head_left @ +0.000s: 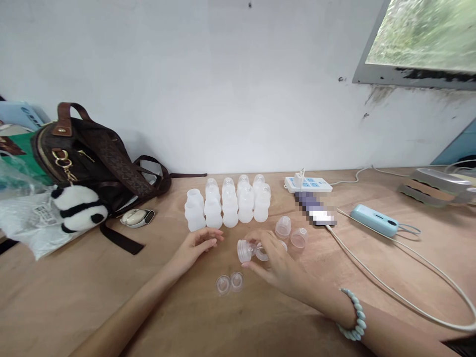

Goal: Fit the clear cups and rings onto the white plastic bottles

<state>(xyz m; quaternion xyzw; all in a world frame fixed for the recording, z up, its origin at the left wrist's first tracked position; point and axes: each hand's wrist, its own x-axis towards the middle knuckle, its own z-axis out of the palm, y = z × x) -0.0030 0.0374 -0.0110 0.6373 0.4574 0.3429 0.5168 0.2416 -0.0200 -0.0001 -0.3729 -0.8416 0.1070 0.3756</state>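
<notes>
Bare forearms [137, 310] reach over a wooden tabletop [238, 329], a bracelet [359, 320] of pale beads circling the right wrist. The right hand [274, 260] pinches a clear, collar-shaped bottle part [244, 251] between thumb and fingers, its wide end turned toward the left hand [199, 246], whose grip is loosely spread, thumb apart from the fingers. Partly hidden beneath the right hand is a translucent ring [262, 253]; whether the fingers touch it cannot be told. Two clear round pieces [223, 285] lie side by side nearer the camera, while clear domed caps [299, 239] sit just beyond the right hand. Frosted bottles [230, 212] stand upright in rows toward the wall [223, 99], several topped with clear domes. At right are a power strip [309, 185] and a light blue device [374, 220]; at left, a panda plush [82, 208] rests against a brown backpack [89, 148].
</notes>
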